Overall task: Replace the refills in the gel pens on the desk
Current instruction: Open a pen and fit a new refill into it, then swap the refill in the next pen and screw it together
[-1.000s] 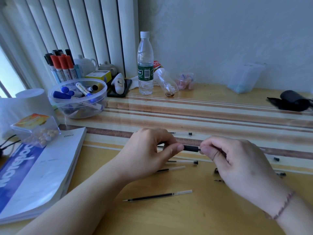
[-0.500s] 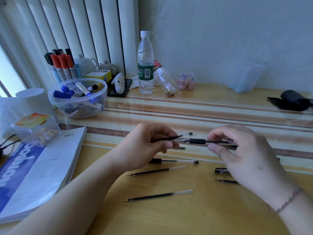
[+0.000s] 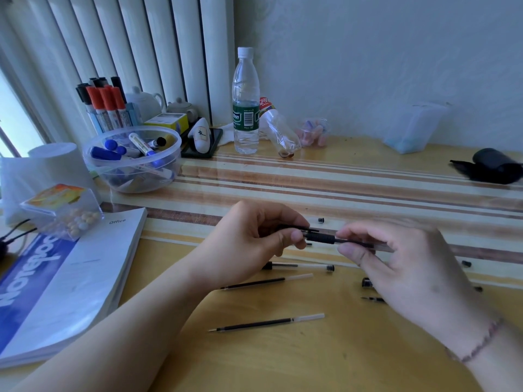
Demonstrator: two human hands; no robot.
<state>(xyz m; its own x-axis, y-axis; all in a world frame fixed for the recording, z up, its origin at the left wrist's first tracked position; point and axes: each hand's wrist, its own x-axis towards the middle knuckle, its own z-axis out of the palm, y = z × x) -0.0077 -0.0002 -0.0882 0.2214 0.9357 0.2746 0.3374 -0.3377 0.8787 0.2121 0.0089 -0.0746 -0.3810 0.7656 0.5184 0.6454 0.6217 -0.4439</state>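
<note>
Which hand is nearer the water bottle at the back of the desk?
Left. The left hand sits almost straight in front of the water bottle; the right hand is farther off to its right.

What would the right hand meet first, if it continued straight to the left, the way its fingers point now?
Most likely the left hand. The right hand holds the pen barrel pointing leftward, and the left fingers already touch its front end. Depth looks matched, though one view cannot confirm.
</note>
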